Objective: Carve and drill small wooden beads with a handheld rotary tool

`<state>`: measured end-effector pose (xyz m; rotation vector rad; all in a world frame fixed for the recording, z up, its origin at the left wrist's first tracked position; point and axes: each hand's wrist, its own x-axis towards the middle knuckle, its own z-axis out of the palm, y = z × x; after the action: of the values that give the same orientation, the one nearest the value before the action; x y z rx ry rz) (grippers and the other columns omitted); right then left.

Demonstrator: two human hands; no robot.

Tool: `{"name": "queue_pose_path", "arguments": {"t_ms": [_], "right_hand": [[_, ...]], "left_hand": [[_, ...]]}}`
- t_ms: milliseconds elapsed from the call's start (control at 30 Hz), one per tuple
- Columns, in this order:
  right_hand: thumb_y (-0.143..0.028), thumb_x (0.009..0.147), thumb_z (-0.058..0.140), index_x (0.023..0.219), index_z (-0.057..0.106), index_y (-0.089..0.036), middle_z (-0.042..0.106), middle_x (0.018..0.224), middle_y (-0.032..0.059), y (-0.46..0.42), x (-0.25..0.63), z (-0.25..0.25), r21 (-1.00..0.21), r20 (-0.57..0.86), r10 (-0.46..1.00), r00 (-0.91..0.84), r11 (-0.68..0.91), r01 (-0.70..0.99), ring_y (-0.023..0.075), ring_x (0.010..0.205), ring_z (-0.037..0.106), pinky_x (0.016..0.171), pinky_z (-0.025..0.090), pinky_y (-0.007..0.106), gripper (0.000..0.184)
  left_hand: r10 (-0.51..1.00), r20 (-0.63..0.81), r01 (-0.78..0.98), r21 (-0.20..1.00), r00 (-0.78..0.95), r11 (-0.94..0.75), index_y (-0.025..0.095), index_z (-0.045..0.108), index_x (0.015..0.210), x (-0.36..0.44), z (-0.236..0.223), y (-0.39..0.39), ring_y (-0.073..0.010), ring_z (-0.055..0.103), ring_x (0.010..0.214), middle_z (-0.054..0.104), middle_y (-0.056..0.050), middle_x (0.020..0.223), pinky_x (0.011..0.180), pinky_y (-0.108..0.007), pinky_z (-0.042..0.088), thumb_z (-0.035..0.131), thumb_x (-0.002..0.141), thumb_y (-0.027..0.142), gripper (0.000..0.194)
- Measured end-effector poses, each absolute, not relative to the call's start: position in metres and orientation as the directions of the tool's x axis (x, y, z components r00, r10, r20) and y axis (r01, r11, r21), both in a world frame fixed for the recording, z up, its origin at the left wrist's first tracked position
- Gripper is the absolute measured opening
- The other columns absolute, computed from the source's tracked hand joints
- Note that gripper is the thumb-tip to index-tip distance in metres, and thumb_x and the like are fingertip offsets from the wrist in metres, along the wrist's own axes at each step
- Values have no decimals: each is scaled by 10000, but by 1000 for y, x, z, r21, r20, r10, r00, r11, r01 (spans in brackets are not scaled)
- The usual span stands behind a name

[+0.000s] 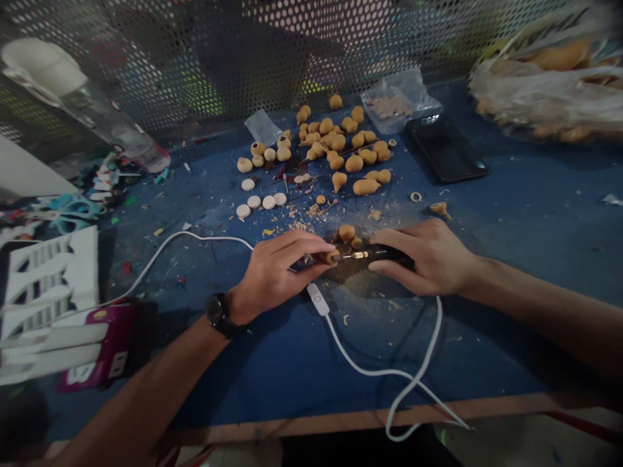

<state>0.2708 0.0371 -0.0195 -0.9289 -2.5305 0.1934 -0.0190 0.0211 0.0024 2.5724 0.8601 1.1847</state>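
Observation:
My left hand point(287, 266), a black watch on its wrist, pinches a small brown gourd point(333, 257) between thumb and fingers. From the other side my right hand point(428, 256) grips a black pen-shaped rotary tool point(389, 254) with a brass-coloured collet. The tool's thin tip points left and meets the gourd, though my fingers partly hide the contact. Just beyond the tip lie another gourd point(346, 233) and small pieces. A white cable point(433, 337) runs from below my right hand, and an inline switch point(318, 299) lies near my left hand.
Several small gourds point(335, 143) are heaped at the back, beside white discs point(268, 202) and cut gourds point(257, 149). A black phone point(446, 148) and a full plastic bag point(549, 91) lie right. Left are a bottle point(121, 130), scissors point(73, 207) and a purple box point(119, 337).

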Motion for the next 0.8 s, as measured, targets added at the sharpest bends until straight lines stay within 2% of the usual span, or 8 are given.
{"name": "queue_pose_path", "arguments": {"t_ms": [800], "right_hand": [[-567, 1084, 420, 1027, 693, -212, 670, 651, 39, 37, 271, -20, -271, 353, 622, -699, 783, 560, 200, 525, 554, 573, 287, 341, 451]], "left_hand": [[576, 645, 432, 390, 503, -813, 204, 745, 1082, -19, 1, 21, -147, 801, 919, 831, -50, 1007, 814, -232, 651, 779, 951, 222, 137]]}}
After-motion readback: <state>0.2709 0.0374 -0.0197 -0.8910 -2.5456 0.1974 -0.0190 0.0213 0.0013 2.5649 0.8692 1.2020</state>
